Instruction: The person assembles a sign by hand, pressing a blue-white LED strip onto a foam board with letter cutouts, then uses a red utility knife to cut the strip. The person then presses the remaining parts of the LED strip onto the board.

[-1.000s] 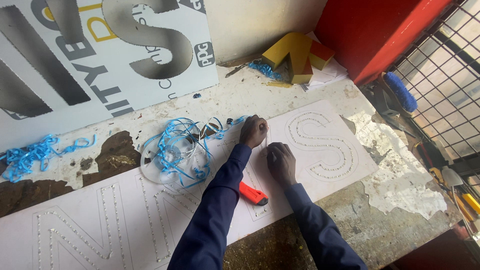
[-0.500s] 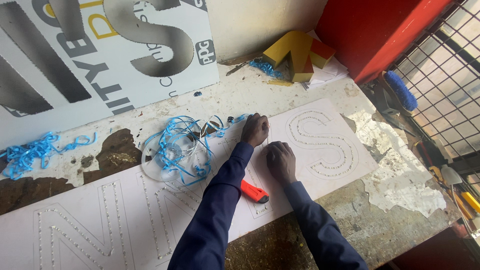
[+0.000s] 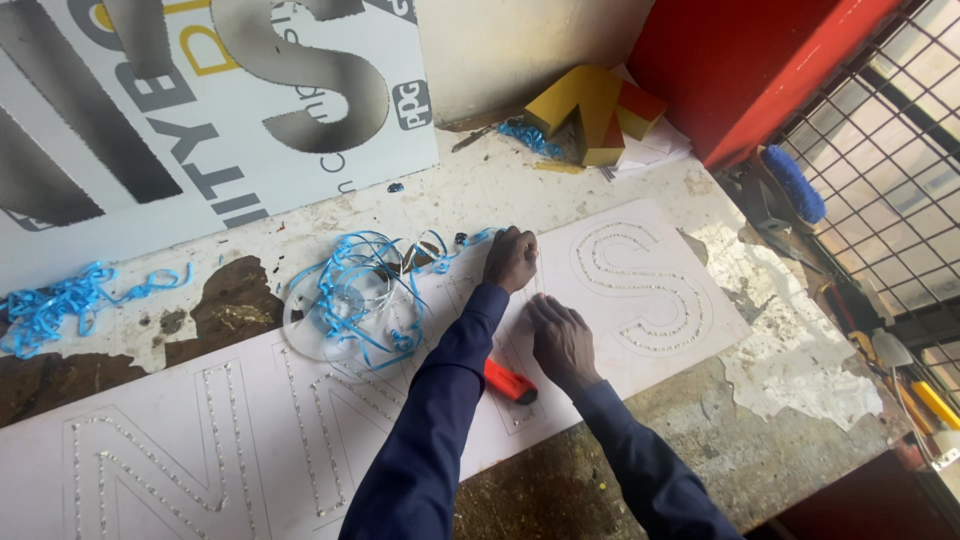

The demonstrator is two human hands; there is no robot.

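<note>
Blue plastic strips [image 3: 365, 290] lie tangled on the white sign sheet [image 3: 250, 440] at your left. Your left hand [image 3: 511, 258] presses down on the sheet's far edge, fingers curled, holding nothing I can see. An orange cutter [image 3: 510, 381] lies between your sleeves. Your right hand [image 3: 562, 340] rests flat, empty, beside the dotted letter S [image 3: 640, 285].

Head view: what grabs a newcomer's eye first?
Both hands press on a long white panel with dotted letter outlines, lying across the worn workbench: the left hand at its far edge, the right hand just nearer. An orange utility knife lies on the panel between the sleeves, and a tangle of blue strips sits left of the hands.
</note>
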